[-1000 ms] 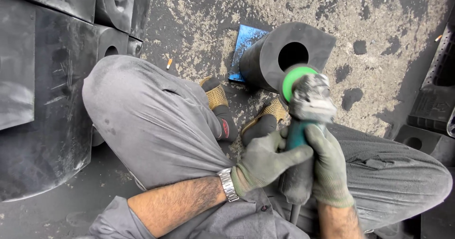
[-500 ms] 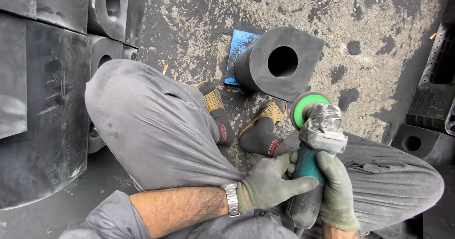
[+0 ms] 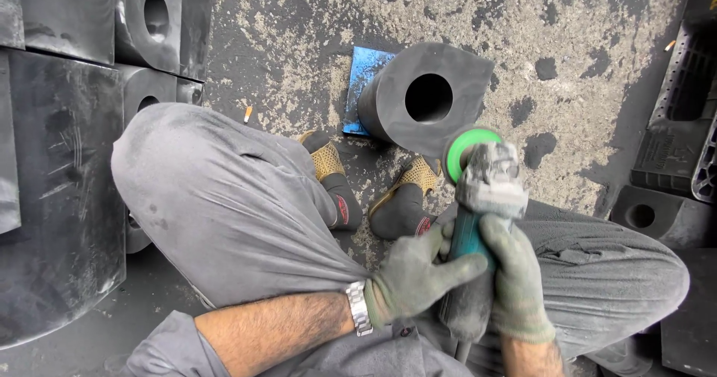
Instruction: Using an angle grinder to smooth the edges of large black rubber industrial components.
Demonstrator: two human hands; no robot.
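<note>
We've got both gloved hands, left hand & right hand, shut round the grinder, poised by the block; next probably needs the disc lowered steadily onto it.

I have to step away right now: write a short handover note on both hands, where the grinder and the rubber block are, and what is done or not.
Left hand: gloved, fingers wrapped around the angle grinder body from the left.
Right hand: gloved, gripping the same grinder handle from the right.
Grinder: held above the lap between the knees, green disc guard pointing toward the block, not touching it.
Black rubber block: lies on the gritty floor just beyond the feet, round bore facing the camera, resting against a blue plate.
Done: grinder in a two-handed grip.
Left: no contact with the block yet; whether the disc spins cannot be told.
</note>
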